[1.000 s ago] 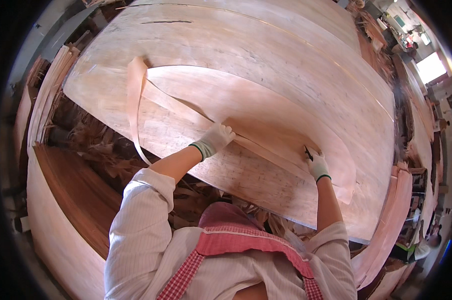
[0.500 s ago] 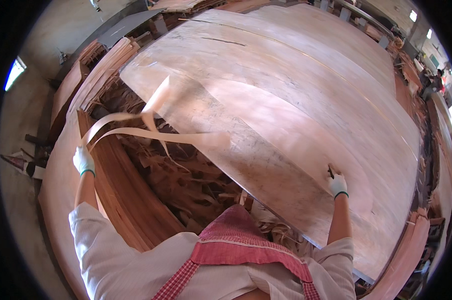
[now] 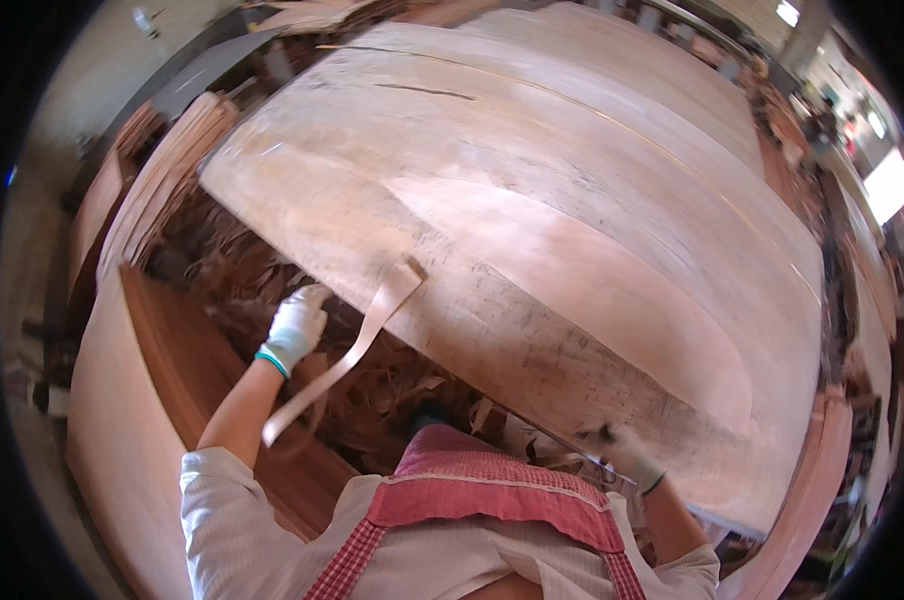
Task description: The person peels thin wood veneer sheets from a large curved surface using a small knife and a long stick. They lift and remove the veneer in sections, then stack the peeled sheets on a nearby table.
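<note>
— Veneer everywhere, then. What is the left hand (image 3: 294, 328) doing?

— It wears a white glove with a green cuff and hangs over the dark gap full of wood scraps (image 3: 272, 290), just left of a long thin strip of veneer (image 3: 347, 355). The fingers are curled loosely. The strip runs just beside the palm, but I cannot tell whether the fingers have hold of it or only brush it; the glove is a bit blurred.

— Where does the strip lie?

— Its top end is bent over and rests against the near edge of the big sheet of veneer (image 3: 572, 220), which covers the wide table. From there it slopes down and to the left, past the glove, and its lower end hangs free above the scraps, close to the person's left forearm.

— And the right hand (image 3: 627, 455)?

— Also gloved, down at the lower right, pressed on the near edge of the big sheet. The fingers look closed on that edge, with the hand partly hidden by the person's red checked apron (image 3: 492, 495).

— What else is around?

— A stack of veneer sheets (image 3: 137, 440) stands at the person's left, curving away with the lens, its top brown and its side pale. Another stack (image 3: 162, 170) sits farther back on the left. On the right, narrow piles of sheets (image 3: 817, 480) run along the table's edge.
</note>
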The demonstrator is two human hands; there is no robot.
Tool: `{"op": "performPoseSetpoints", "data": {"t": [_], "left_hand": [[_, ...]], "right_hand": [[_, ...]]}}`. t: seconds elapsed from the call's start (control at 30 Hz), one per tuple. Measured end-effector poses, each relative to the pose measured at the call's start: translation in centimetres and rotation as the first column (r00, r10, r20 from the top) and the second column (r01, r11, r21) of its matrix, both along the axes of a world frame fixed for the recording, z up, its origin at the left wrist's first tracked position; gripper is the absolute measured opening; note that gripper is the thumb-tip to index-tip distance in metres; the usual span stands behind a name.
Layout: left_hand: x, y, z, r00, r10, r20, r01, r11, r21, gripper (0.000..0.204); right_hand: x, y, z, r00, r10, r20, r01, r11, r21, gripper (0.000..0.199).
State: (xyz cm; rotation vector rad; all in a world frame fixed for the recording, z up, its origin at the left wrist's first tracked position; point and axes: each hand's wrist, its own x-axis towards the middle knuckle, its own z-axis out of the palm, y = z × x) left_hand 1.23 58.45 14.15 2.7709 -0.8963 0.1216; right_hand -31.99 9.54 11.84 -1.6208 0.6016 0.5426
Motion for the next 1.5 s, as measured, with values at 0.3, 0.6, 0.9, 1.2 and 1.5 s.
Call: {"op": "performPoseSetpoints", "data": {"t": [0.3,0.6,0.9,1.2,1.5], "left_hand": [[8.7,-11.5,0.0,0.799,-0.461,-0.386,0.442,0.885,-0.142,0.033],[6.7,-20.1,-0.1,0.472,-0.692,-0.546,0.542,0.716,-0.439,0.031],[-2.1,-28.3,5.2,-0.025,-0.758,-0.651,-0.192,0.643,-0.741,0.022],[7.1,-20.3,3.3,0.304,-0.620,-0.723,-0.585,0.478,-0.655,0.018],[17.1,-13.8,-0.1,0.366,-0.650,-0.666,-0.525,0.446,-0.725,0.011]], "right_hand": [[-9.5,12.3,-3.8,0.975,-0.188,-0.122,0.223,0.871,0.439,0.026],[0.7,11.5,10.1,0.722,-0.688,0.072,0.624,0.692,0.362,0.013],[14.4,11.7,10.4,0.772,-0.360,0.523,0.565,0.766,-0.306,0.012],[23.8,17.2,7.3,0.759,-0.503,0.414,0.559,0.829,-0.018,0.016],[37.1,24.5,2.4,0.802,-0.433,0.411,0.448,0.892,0.066,0.029]]}}
